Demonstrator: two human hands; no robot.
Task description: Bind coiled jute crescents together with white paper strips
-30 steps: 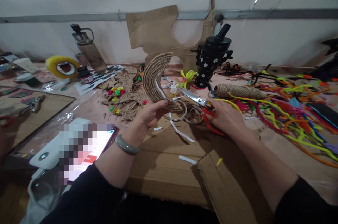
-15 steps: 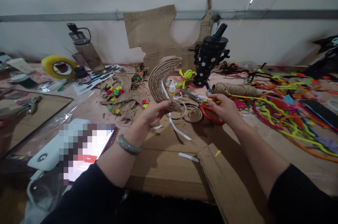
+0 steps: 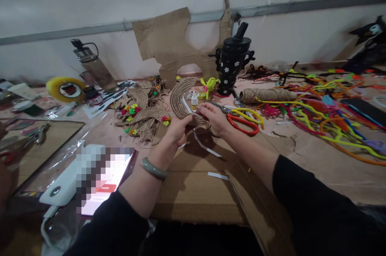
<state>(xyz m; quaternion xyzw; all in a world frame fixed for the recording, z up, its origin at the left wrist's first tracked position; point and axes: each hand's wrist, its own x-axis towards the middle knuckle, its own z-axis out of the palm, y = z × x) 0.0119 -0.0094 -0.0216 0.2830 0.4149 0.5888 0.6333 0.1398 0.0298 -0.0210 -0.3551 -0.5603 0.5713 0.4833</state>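
My left hand (image 3: 180, 130) is closed on the lower end of a twine-covered crescent (image 3: 179, 96), its thumb on top. The crescent stands tilted above the cardboard, its curve to the left. My right hand (image 3: 214, 118) is closed in a pinch at the crescent's lower tip, close to my left thumb; what sits between its fingertips is too small to make out. A white paper strip (image 3: 187, 105) runs along the inside of the crescent. Just behind the fingers stands a small glue bottle (image 3: 194, 102). Red-handled scissors (image 3: 243, 125) lie right of my right hand, beside a yellow pipe cleaner (image 3: 255, 115).
Twine crescents with coloured knots (image 3: 147, 115) lie at left. A black flowered tumbler (image 3: 230, 67), twine roll (image 3: 268, 95) and pipe cleaners (image 3: 319, 127) stand or lie at right. Nearer are a phone (image 3: 105, 187), power bank (image 3: 69, 179) and cardboard sheet (image 3: 193, 191). Someone's hand shows at far left.
My right hand has left the red-handled scissors and moved left to the crescent's lower tip. The scissors now lie free. My left hand still holds the crescent, now slightly lower; the view has tilted.
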